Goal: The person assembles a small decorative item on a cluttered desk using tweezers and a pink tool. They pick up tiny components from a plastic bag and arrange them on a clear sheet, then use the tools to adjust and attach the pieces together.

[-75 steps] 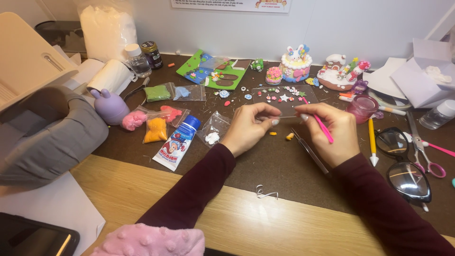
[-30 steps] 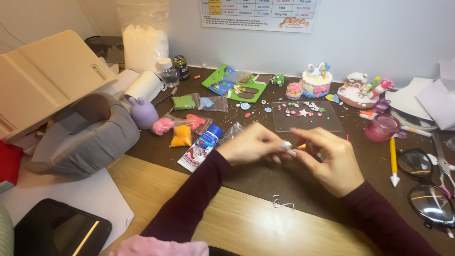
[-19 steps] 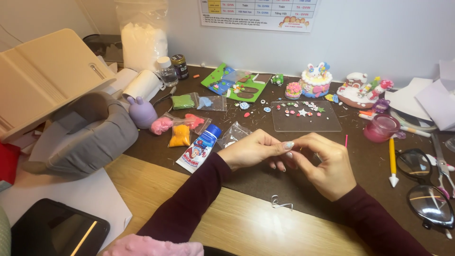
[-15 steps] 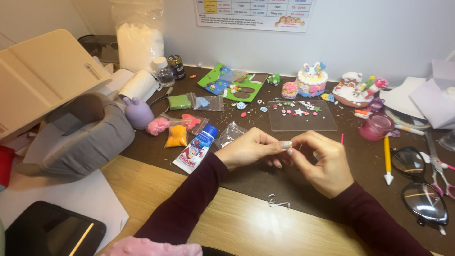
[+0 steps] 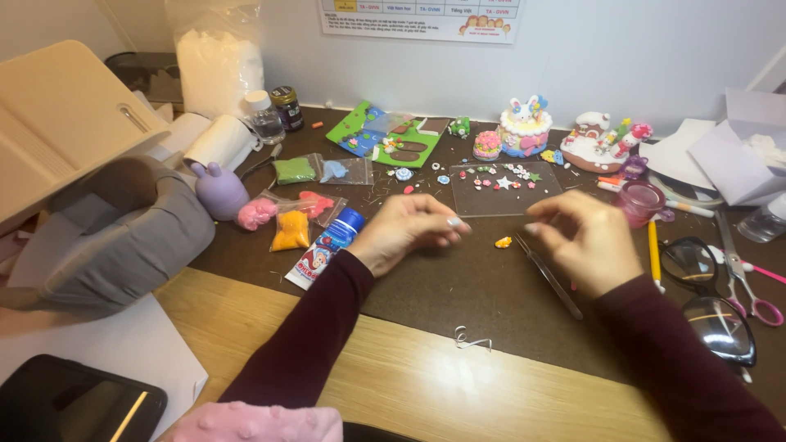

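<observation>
A small yellow-orange clay piece (image 5: 503,242) lies on the dark surface (image 5: 458,286) between the two hands; its shape is too small to tell. Just right of it lie metal tweezers (image 5: 549,277), the long axis running from far left to near right. The left hand (image 5: 407,230) has its fingers curled loosely, holding nothing visible. The right hand (image 5: 586,240) fingers bend inward, and I cannot tell whether they pinch something.

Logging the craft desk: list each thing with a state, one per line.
left hand: fingers curled, pinching something tiny
right hand: fingers curled, grip unclear
glue tube: lying flat, blue cap on
dark jar: upright, lidded
clear bottle: upright, capped
scissors: lying closed
glasses: lying open
phone: screen dark
</observation>
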